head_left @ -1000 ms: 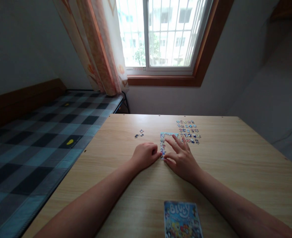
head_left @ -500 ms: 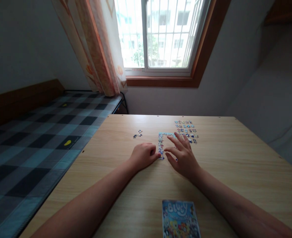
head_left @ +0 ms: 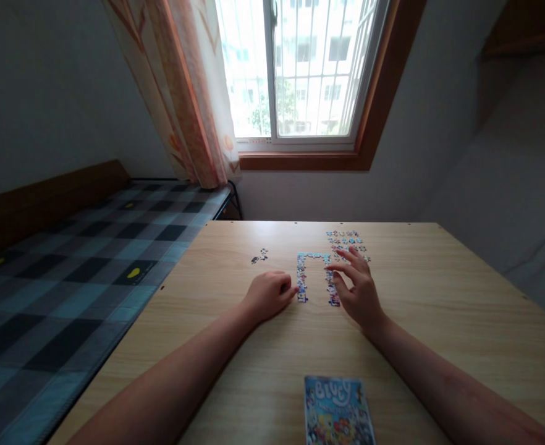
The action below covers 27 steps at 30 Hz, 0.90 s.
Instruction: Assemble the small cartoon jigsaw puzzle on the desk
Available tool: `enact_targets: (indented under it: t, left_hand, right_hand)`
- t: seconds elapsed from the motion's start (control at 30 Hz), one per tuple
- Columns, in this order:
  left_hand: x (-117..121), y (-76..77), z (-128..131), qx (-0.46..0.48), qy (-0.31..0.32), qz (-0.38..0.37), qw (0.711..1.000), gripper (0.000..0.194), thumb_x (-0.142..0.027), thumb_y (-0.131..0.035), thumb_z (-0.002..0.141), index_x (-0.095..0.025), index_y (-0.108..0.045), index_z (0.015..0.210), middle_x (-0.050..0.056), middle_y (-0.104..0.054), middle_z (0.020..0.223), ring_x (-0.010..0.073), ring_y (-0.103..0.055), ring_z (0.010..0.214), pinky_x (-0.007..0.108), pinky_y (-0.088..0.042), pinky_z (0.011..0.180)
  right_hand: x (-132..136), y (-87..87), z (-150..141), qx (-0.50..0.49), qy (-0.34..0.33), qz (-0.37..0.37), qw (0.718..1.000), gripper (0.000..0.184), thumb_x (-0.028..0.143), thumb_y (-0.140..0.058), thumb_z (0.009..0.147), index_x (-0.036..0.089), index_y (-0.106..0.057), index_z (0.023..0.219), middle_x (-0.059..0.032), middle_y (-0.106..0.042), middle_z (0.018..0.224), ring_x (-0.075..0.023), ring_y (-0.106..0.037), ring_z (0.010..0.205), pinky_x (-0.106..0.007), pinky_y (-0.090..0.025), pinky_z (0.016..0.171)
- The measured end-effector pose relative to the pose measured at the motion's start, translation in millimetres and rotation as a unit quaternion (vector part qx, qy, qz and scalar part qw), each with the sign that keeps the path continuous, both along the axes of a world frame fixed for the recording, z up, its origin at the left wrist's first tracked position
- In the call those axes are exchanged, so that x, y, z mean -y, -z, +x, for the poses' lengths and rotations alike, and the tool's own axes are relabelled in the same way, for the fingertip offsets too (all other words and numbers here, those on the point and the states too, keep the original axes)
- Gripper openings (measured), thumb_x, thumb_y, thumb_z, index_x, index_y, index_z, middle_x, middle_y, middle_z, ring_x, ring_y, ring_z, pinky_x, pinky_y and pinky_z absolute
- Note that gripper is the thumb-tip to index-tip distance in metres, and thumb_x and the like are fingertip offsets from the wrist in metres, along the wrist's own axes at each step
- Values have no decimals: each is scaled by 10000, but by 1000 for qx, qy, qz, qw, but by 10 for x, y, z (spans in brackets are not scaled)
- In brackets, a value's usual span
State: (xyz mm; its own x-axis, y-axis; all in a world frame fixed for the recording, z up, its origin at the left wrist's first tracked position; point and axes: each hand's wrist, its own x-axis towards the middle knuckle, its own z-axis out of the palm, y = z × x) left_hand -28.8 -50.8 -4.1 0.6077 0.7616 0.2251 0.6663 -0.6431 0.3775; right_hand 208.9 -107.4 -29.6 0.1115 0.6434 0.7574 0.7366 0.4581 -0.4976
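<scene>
On the table, a jigsaw puzzle border (head_left: 301, 278) forms three sides, with its near side open between the two lower ends. My left hand (head_left: 269, 294) rests left of it, fingers curled in with nothing visible in them, the thumb tip at the border's left strip. Over the right strip hovers my right hand (head_left: 356, 289), its fingers apart and no piece seen between them. It hides part of that strip and some loose puzzle pieces (head_left: 344, 238) laid in rows behind. A few other pieces (head_left: 262, 254) lie beyond my left hand.
A Bluey picture box (head_left: 338, 411) lies at the near edge of view on the wooden table (head_left: 254, 383). Left of the table stands a bed with a checked cover (head_left: 91, 272). A curtain (head_left: 184, 93) and a barred window (head_left: 314, 74) are behind.
My right hand has moved right, from the left strip's lower end to the right strip, uncovering the border's middle. My left hand stays beside the left strip. The view has tilted up slightly.
</scene>
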Motion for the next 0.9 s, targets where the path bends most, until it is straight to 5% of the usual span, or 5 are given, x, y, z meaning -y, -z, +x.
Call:
enact_targets:
  t: [0.17, 0.27, 0.4, 0.9]
  left_hand:
    - [-165, 6, -120, 18, -76, 50, 996, 265, -341, -587, 921, -209, -585, 690, 37, -654, 784, 197, -579, 761, 319, -418, 701]
    - [-354, 23, -240, 70, -182, 78, 978, 136, -269, -601, 895, -197, -656, 996, 66, -693, 937, 243, -612, 918, 361, -470, 845]
    - [-495, 27, -341, 81, -299, 62, 949, 477, -213, -613, 853, -155, -553, 1323, 104, -690, 1139, 285, -596, 1101, 408, -458, 983]
    - [-478, 24, -303, -65, -350, 79, 931, 208, -293, -557, 883, -215, -705, 1007, 109, -690, 1147, 307, -575, 1136, 422, -461, 958]
  right_hand:
    - [-5, 0, 2, -24, -2, 3, 1000, 184, 186, -581, 894, 248, -744, 955, -96, -667, 1302, -322, -460, 1402, -627, -358, 1153]
    - [-21, 8, 19, -45, 5, 3, 999, 183, 191, -580, 891, 244, -748, 940, -98, -680, 1274, -317, -480, 1379, -618, -365, 1151]
    - [-56, 32, 30, -64, 12, 3, 998, 187, 197, -577, 885, 240, -755, 925, -102, -691, 1251, -314, -502, 1354, -608, -368, 1152]
    - [-168, 88, 33, -80, 22, -14, 996, 214, 184, -560, 855, 236, -767, 864, -104, -711, 1201, -303, -527, 1315, -562, -365, 1158]
